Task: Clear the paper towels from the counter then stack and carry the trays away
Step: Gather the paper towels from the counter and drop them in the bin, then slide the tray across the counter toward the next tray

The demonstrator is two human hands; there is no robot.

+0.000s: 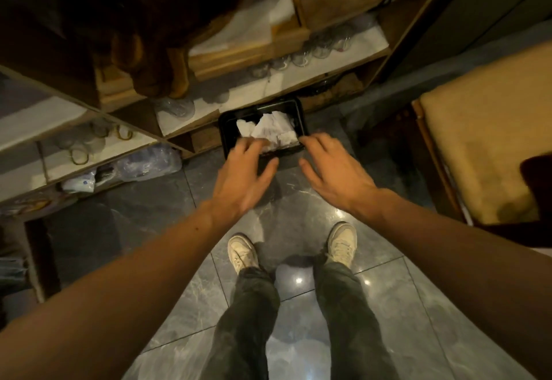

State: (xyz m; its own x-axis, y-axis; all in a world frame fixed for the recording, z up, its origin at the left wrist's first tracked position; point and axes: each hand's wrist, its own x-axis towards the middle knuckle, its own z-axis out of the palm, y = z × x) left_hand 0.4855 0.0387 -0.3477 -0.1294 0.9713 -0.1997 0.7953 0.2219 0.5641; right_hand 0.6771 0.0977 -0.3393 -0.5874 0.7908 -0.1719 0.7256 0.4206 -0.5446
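Over the black bin (263, 110), open hands

Crumpled white paper towels (270, 130) lie heaped in a black, glossy, rectangular bin (300, 116) with rounded corners — upright on the grey tiled floor, just beside the base of the wooden shelves.

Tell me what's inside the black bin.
Crumpled white paper towels fill the bin. Whatever lies beneath them is covered. The left hand hides its near left corner; the right hand reaches toward its right edge.
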